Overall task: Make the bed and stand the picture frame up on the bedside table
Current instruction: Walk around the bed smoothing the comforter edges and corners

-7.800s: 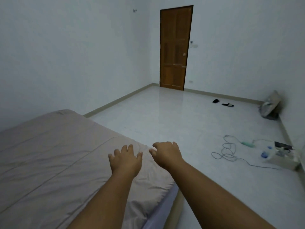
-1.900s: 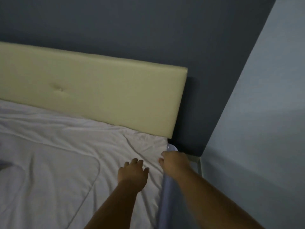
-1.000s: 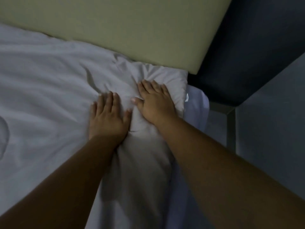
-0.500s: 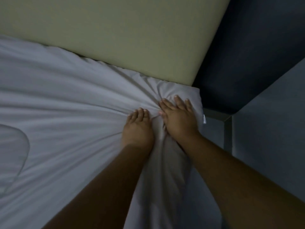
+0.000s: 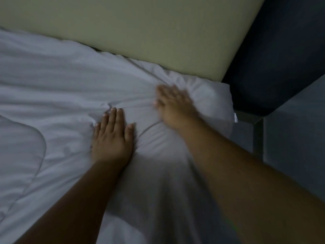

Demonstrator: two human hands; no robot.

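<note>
Quilt [image 5: 52, 81]: white and creased. It covers the bed from the left edge of the view to the top corner on the right. A curved stitched seam runs down its left part.
Headboard [image 5: 140, 29]: pale cream and padded. It runs along the top of the view, and the quilt's upper edge lies against it.
Left hand [image 5: 112, 138]: lies palm down on the quilt, with the fingers straight and close together and the thumb out to the right. It grips nothing. The cloth bunches into folds at the fingertips.
Right hand [image 5: 174, 106]: blurred. It lies flat on the quilt nearer the headboard, up and to the right of the left hand. The fingers look straight and spread, and nothing is held.
Quilt corner [image 5: 218, 101]: puffy, and tucked against the lower right end of the headboard. A small tag [image 5: 235, 118] shows at its right edge.
Grey bar [image 5: 257, 136]: stands just beside the corner. What it belongs to is unclear.
Walls: a dark wall [image 5: 284, 50] behind the headboard and a paler wall [image 5: 299, 147] on the right.
</note>
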